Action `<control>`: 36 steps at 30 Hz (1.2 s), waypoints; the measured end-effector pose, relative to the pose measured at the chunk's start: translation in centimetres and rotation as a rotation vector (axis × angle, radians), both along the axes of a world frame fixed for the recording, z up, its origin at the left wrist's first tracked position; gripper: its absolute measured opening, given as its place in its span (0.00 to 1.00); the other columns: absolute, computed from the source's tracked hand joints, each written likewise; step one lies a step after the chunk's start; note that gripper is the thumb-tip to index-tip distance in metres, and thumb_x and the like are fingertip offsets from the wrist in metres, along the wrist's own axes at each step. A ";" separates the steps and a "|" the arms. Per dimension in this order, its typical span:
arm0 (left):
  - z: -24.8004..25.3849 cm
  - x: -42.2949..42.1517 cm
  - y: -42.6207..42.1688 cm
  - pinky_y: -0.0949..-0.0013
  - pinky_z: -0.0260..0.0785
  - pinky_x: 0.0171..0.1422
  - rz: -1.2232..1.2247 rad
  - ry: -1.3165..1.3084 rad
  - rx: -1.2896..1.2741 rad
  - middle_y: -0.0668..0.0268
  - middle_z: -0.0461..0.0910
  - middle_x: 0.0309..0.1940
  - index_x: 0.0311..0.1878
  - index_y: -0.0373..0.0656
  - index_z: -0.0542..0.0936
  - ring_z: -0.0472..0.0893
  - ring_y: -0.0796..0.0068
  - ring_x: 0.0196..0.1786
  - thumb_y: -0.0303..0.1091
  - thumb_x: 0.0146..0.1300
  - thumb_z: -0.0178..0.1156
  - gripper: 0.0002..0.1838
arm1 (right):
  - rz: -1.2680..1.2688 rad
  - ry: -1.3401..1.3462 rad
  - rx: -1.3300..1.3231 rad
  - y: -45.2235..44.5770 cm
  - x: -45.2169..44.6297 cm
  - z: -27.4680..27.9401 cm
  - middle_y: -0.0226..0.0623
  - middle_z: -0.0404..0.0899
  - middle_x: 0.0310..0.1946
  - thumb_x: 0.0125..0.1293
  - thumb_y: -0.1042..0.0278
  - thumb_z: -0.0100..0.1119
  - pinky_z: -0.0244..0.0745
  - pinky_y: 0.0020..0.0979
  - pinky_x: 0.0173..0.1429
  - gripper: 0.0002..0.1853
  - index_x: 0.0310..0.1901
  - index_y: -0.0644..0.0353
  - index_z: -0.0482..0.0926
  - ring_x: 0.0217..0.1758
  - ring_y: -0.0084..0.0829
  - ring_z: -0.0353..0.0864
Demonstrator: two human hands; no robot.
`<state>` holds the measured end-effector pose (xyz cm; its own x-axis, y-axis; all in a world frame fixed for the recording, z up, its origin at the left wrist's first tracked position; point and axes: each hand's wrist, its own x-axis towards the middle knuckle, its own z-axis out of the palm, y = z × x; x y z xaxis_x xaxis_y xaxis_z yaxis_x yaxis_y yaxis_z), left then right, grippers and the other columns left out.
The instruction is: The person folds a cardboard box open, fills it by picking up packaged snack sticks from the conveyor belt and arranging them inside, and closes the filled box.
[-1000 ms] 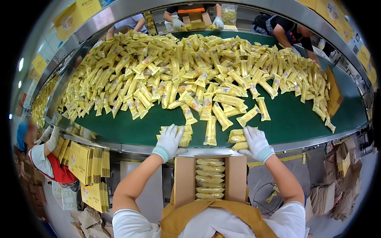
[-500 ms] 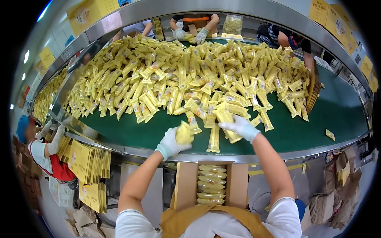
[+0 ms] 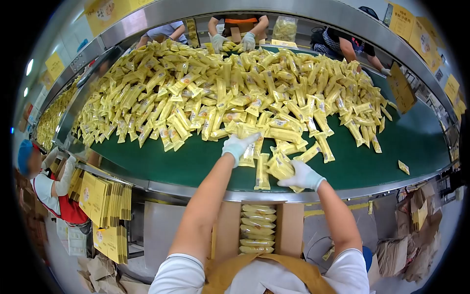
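Yellow wrapped packets lie heaped on the green belt. My left hand, in a white glove, reaches to the front of the heap with its fingers on a packet; its grip is partly hidden. To its right, my right hand is closed round several yellow packets just above the belt's near edge. Below, an open cardboard box in front of my body holds a column of packets.
Co-workers' gloved hands are at the far side. Another person holds a flat yellow carton at the right. At the left, a person in a red apron stands by stacked flat cartons. A metal rim edges the belt.
My left hand has moved right and up to the heap; the packets it held are no longer in it. My right hand has drawn packets toward the near edge. A co-worker's carton has lifted and turned.
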<state>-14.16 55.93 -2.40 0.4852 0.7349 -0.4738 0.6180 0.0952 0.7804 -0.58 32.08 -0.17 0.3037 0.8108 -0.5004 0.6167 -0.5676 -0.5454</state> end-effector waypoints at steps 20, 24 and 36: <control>-0.8 -12.7 -2.6 0.53 0.61 0.70 -0.705 0.373 0.952 0.47 0.70 0.65 0.78 0.33 0.52 0.72 0.51 0.64 0.67 0.42 0.72 0.68 | 0.107 -0.605 0.148 -5.4 -2.5 -1.6 0.54 0.72 0.56 0.44 0.33 0.74 0.69 0.44 0.64 0.65 0.77 0.63 0.52 0.58 0.51 0.75; -0.8 -13.2 -2.4 0.54 0.63 0.70 -0.654 0.435 0.914 0.49 0.74 0.61 0.78 0.29 0.50 0.74 0.51 0.62 0.67 0.42 0.73 0.70 | -0.126 -0.373 0.407 -6.3 -2.3 0.4 0.59 0.73 0.56 0.42 0.40 0.79 0.71 0.43 0.65 0.66 0.76 0.68 0.53 0.59 0.55 0.76; 6.0 -17.2 -6.5 0.67 0.68 0.70 -0.492 -0.957 0.125 0.63 0.72 0.64 0.81 0.38 0.45 0.75 0.73 0.61 0.27 0.40 0.75 0.66 | 0.870 -0.655 0.073 -7.1 -18.9 6.1 0.42 0.75 0.45 0.50 0.54 0.70 0.67 0.42 0.49 0.47 0.72 0.64 0.64 0.49 0.41 0.76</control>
<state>-31.40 49.44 3.59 0.8687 0.3756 0.3230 -0.3039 -0.1109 0.9462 -19.46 24.97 5.98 -0.1978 0.8983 -0.3924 0.9744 0.2237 0.0208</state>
